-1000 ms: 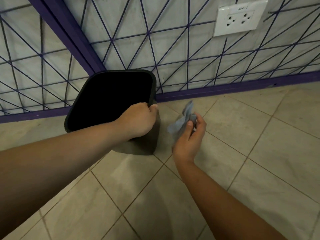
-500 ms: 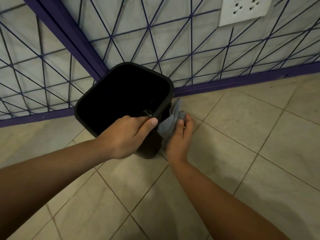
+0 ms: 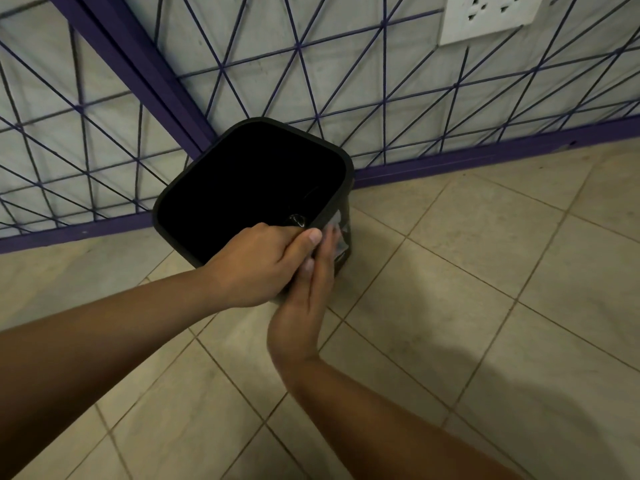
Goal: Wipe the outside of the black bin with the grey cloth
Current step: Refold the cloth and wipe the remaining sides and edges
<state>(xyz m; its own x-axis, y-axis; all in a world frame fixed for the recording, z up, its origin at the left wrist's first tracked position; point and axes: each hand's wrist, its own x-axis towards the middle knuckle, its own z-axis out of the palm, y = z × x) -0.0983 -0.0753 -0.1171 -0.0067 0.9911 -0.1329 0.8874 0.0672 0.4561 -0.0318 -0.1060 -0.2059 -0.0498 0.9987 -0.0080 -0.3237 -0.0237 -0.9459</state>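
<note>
The black bin (image 3: 194,188) stands on the tiled floor in the corner, its open top facing me. My left hand (image 3: 256,265) grips the near rim, fingers curled over it into the bin and thumb along the edge. My right hand (image 3: 308,299) lies flat against the bin's right outer side with straight fingers, pressing the grey cloth (image 3: 339,233) onto it. Only a small pale patch of the cloth shows beyond my fingertips. Something small and shiny lies inside the bin near the rim.
A wall with purple criss-cross lines (image 3: 298,50) and a purple skirting (image 3: 485,157) stands right behind the bin. A white wall socket (image 3: 488,15) sits at the upper right. Beige floor tiles (image 3: 485,271) stretch to the right and towards me.
My right hand has moved left with the cloth from beside the bin and now presses it flat against the bin's side. The left hand keeps its hold on the rim.
</note>
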